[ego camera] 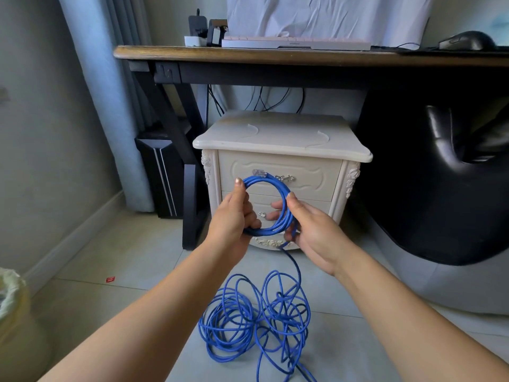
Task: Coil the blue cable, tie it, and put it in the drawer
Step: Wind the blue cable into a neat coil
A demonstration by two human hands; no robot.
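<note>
A blue cable is partly wound into a small coil (278, 188) held upright in front of the nightstand. My left hand (234, 216) grips the coil's left and lower side. On the coil's right side my right hand (311, 230) holds the strands, thumb on top. A clear plug sticks out at the coil's top. From my right hand the cable drops to a loose tangled pile (256, 318) on the tiled floor. The cream nightstand (281, 133) has two drawers (311, 177), both closed.
A dark wooden desk (248, 55) with a keyboard and mouse stands over the nightstand. A black chair (454, 175) is at the right, a computer tower (162, 175) at the left, a lined bin (11, 299) at the far left. A red scrap lies on the floor.
</note>
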